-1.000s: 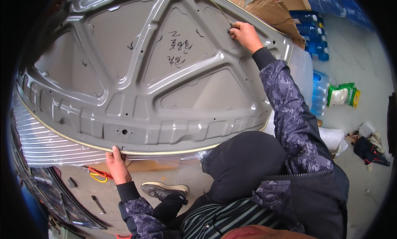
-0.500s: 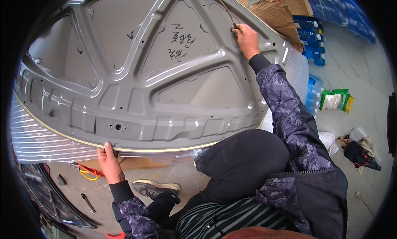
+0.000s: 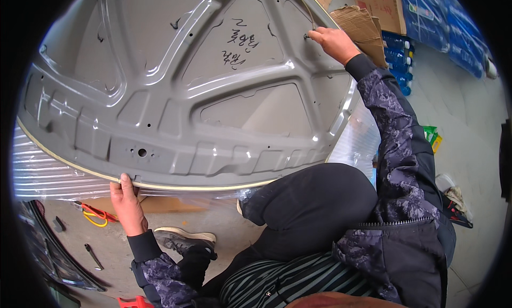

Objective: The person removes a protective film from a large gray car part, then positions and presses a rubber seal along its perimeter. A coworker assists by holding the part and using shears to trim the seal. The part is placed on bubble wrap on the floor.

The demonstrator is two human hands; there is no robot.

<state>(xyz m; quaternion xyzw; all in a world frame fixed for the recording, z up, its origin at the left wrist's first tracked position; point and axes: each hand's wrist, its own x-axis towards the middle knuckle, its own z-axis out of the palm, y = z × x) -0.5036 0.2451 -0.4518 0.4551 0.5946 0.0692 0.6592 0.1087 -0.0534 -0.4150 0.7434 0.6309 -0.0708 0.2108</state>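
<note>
A large grey car hood [image 3: 176, 102], inner ribbed side up, lies in front of me. My left hand [image 3: 128, 204] grips its near rim, thumb on top and fingers underneath. At the upper right, my right hand [image 3: 332, 44] is closed in a pinch on a thin, yellowish-brown tube [image 3: 308, 8] with a small dark end. That dark end pokes out past my fingertips, just over a hood rib. The tube runs up along the hood's right side and out of the picture. A pale yellow strip follows the hood's near rim.
Ribbed clear wrap [image 3: 40, 169] lies under the hood. Red-and-yellow-handled scissors [image 3: 101, 214] and a small dark tool [image 3: 94, 256] rest on the floor at left. Cardboard [image 3: 358, 30] and packs of blue bottles [image 3: 434, 20] stand at the far right. My bent knee touches the near edge.
My right hand has shifted right and slightly up with the tube, and its dark end now shows to the left of the fingers. The view has shifted a little; my left hand keeps its grip.
</note>
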